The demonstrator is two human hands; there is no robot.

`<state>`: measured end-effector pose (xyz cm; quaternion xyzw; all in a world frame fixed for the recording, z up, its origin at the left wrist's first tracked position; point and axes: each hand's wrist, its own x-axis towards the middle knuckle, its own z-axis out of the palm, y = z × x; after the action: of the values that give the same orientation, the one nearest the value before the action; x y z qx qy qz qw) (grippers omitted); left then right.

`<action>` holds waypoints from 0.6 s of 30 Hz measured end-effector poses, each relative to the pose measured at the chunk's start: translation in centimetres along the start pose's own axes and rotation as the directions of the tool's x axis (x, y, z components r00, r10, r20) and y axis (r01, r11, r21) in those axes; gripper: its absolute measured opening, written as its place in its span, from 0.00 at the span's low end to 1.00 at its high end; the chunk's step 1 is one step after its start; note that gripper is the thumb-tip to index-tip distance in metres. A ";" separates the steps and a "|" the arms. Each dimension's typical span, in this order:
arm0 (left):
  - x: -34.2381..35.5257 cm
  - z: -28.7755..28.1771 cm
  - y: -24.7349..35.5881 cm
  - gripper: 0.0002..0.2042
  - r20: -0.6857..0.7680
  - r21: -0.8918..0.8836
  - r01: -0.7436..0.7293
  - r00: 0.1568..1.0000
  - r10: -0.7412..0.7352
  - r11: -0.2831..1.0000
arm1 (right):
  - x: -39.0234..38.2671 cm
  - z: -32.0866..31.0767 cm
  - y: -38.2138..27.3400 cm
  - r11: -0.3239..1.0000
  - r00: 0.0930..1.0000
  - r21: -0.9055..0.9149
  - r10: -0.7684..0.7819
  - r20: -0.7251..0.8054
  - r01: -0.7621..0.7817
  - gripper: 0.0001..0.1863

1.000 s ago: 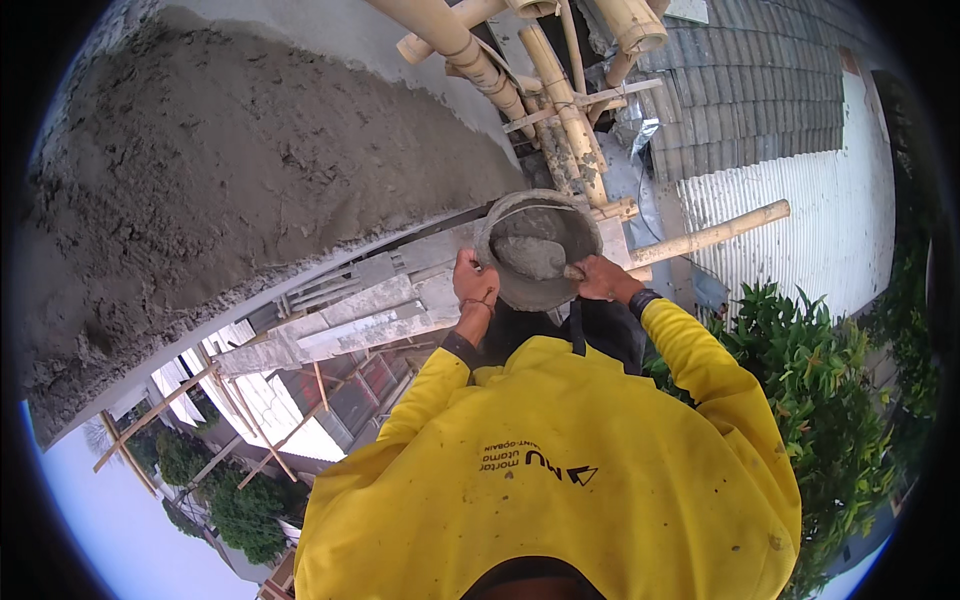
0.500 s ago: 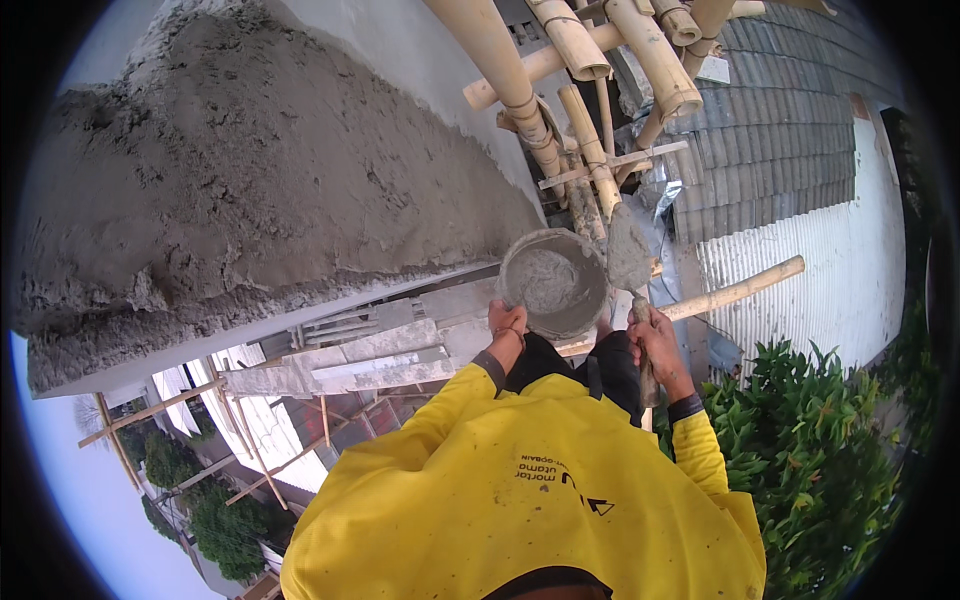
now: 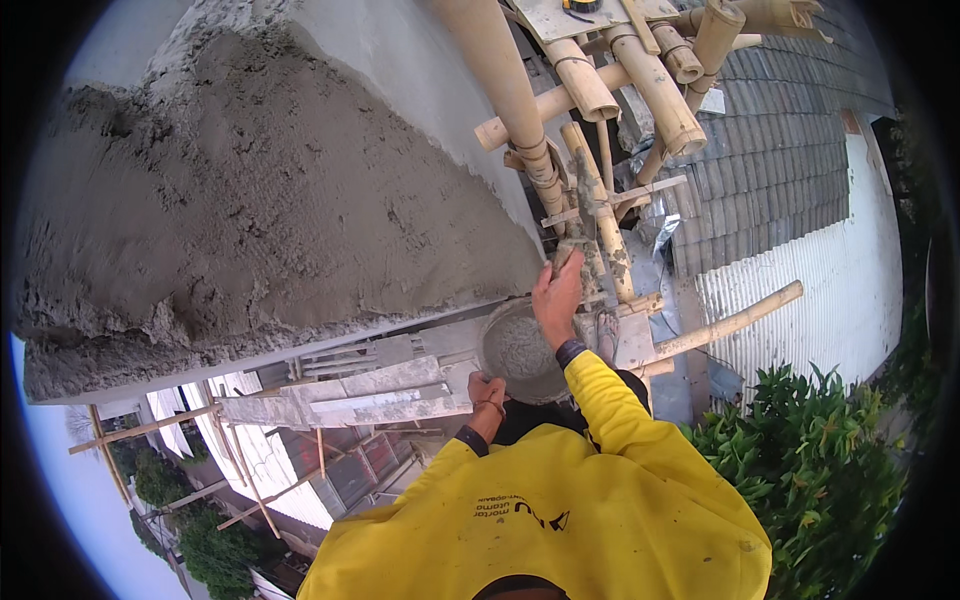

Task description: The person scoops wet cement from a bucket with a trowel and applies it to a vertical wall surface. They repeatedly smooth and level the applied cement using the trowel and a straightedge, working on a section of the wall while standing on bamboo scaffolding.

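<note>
My left hand [image 3: 486, 398] is closed on the left rim of a round bucket [image 3: 500, 358] of wet grey mortar [image 3: 520, 340]. Above it, my right hand [image 3: 558, 300] grips a mortar-caked trowel [image 3: 583, 205], which points up beside the bamboo poles; its blade is seen nearly edge-on. My right forearm hides part of the bucket. Just left of the trowel is the edge of a broad, roughly plastered grey surface [image 3: 270, 200]. A foot [image 3: 606, 335] shows to the right of the bucket.
Bamboo scaffolding [image 3: 655, 90] crowds the upper middle, with a board [image 3: 555, 15] carrying a tape measure [image 3: 581, 5]. Planks [image 3: 330, 408] run leftward from the bucket. Tiled roofing [image 3: 760, 180] and corrugated sheeting [image 3: 780, 310] lie right, above leafy branches [image 3: 800, 460]. Far below left are buildings and trees.
My right hand has swung the trowel from right of the bucket up and leftward, toward the plastered edge. The bucket and my left hand sit lower in the picture than half a second ago.
</note>
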<state>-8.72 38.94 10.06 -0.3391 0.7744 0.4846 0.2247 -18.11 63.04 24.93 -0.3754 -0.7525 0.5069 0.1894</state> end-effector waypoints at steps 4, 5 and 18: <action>0.4 -0.9 -0.9 0.19 0.051 0.051 0.101 0.993 -0.103 0.994 | -9.8 -0.1 -3.0 0.980 0.765 0.182 -0.181 0.618 0.085 0.23; 0.3 -0.7 -1.0 0.20 0.042 0.040 0.110 0.993 -0.112 0.993 | -10.3 -1.6 -2.5 0.976 0.776 0.189 -0.205 0.597 0.113 0.23; -2.7 9.6 3.3 0.12 -0.024 0.430 -0.386 0.899 0.437 0.817 | -0.8 -14.6 19.4 0.403 0.772 -0.720 0.048 0.633 0.565 0.11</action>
<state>-9.16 49.45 9.73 -0.1368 0.9263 0.3247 0.1336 -0.61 75.42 13.46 -0.1199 -0.9717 0.0848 -0.1850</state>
